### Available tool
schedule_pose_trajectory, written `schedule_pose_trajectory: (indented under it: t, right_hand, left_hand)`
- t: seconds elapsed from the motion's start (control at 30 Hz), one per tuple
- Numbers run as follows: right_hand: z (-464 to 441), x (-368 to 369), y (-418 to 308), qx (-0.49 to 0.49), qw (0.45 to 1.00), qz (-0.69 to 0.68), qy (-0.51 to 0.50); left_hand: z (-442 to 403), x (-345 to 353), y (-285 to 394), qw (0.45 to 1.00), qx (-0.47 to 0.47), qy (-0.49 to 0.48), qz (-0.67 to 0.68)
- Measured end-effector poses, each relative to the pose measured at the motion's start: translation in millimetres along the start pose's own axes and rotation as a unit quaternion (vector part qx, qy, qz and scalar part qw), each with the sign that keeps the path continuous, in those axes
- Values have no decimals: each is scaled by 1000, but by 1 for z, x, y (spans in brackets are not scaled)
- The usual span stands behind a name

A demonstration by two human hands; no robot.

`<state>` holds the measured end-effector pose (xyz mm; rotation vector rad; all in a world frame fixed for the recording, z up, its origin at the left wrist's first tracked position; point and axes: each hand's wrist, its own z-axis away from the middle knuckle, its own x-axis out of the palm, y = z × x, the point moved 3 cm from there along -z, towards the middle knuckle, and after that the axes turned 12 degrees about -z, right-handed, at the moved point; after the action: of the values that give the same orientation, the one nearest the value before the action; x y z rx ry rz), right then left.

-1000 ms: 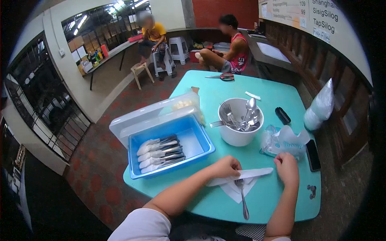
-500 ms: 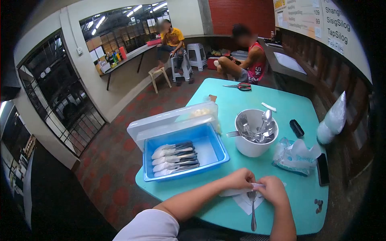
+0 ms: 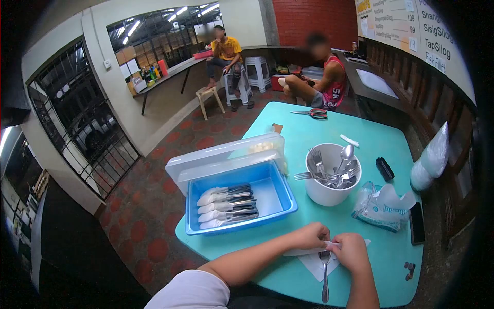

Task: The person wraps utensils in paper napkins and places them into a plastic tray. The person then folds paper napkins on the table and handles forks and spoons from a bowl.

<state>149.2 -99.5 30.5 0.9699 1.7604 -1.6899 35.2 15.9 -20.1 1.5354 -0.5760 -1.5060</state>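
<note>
My left hand (image 3: 313,237) and my right hand (image 3: 352,251) meet near the table's front edge, both closed on the folded upper edge of a white paper napkin (image 3: 310,265). On the napkin lies a metal fork (image 3: 325,280), its handle pointing toward me and its head partly covered by the fold. To the left, a blue tray (image 3: 242,226) holds several pieces of cutlery (image 3: 226,206) with their ends wrapped in white paper. Beyond my hands stands a white bucket (image 3: 329,196) of loose forks and spoons (image 3: 337,167).
A clear lid (image 3: 221,159) leans behind the tray. Right of the bucket lie a napkin pack (image 3: 383,211), a black case (image 3: 384,169), a phone (image 3: 417,224) and coins (image 3: 409,270). Scissors (image 3: 314,114) lie at the table's far end. Two people sit beyond.
The view has shifted slightly, moving the scene right and down. My hands stay at the napkin's folded edge, with the fingers slightly repositioned. The fork remains on the napkin.
</note>
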Motion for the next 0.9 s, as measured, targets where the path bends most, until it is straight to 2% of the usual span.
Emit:
schedule_pose_trajectory:
  t: [0.4, 0.5, 0.57, 0.6, 0.63, 0.67, 0.73, 0.83, 0.9]
  right_hand:
    - [1, -2, -4, -4, 1000, 12, 4]
    - [-1, -1, -6, 6, 1000, 16, -14]
    - [-2, -2, -8, 5, 1000, 15, -24]
    - [-4, -1, -8, 10, 1000, 14, -26]
    - [2, -2, -2, 19, 1000, 10, -21]
    - [7, -5, 7, 29, 999, 18, -13]
    - [4, 0, 9, 5, 1000, 23, -20]
    - [0, 1, 4, 19, 998, 46, -49]
    - [-1, 6, 3, -35, 997, 57, -32]
  left_hand:
    - [0, -1, 1, 1000, 3, 17, -26]
    - [3, -2, 2, 1000, 10, 19, 3]
    - [6, -11, 1, 998, -22, 36, -42]
    - [4, -5, 3, 998, -24, 23, -59]
    - [-2, 3, -10, 999, -42, -16, 22]
    - [-4, 2, -5, 999, -40, -29, 12]
    - [-2, 3, 0, 999, -42, -27, -10]
    - [7, -8, -5, 998, -40, 24, -30]
    - [4, -6, 5, 1000, -11, 15, -22]
